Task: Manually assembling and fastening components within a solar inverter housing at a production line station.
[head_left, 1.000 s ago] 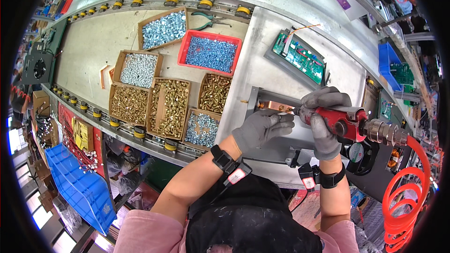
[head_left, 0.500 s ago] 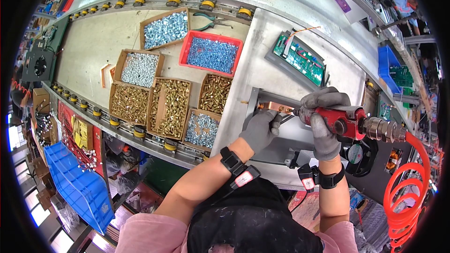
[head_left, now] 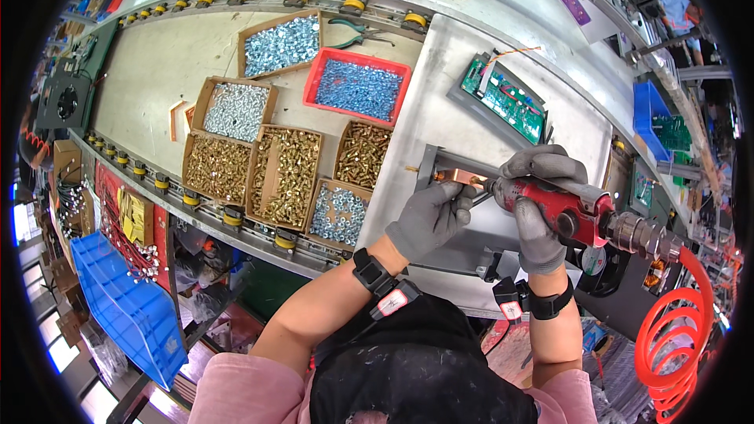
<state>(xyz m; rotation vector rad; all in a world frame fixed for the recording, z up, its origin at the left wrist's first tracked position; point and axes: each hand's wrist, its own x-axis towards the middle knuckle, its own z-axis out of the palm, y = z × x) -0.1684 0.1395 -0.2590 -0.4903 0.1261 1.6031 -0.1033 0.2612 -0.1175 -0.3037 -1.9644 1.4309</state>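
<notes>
Left hand (head_left: 428,216), in a grey glove, pinches the near end of the copper bar (head_left: 458,178) against the grey metal bracket (head_left: 471,166); I see its fingers curled tight on the bar. A second ago this hand lay flatter and further out over the bracket, and since then it has drawn in and closed on the bar. Right hand (head_left: 538,204) stays clenched round the red air screwdriver (head_left: 561,206), whose tip sits at the right end of the copper bar. That tool has barely shifted between the frames. An orange coiled hose (head_left: 675,345) runs from the back of the screwdriver down to my right.

Bar and bracket lie on the pale worktop (head_left: 440,102), just right of the cardboard boxes of screws (head_left: 290,173). A red tray of screws (head_left: 357,88) sits behind them, with green-handled pliers (head_left: 353,30) beyond it. A green circuit board (head_left: 506,102) rests further back on the worktop, well apart from both hands. None of these has moved.
</notes>
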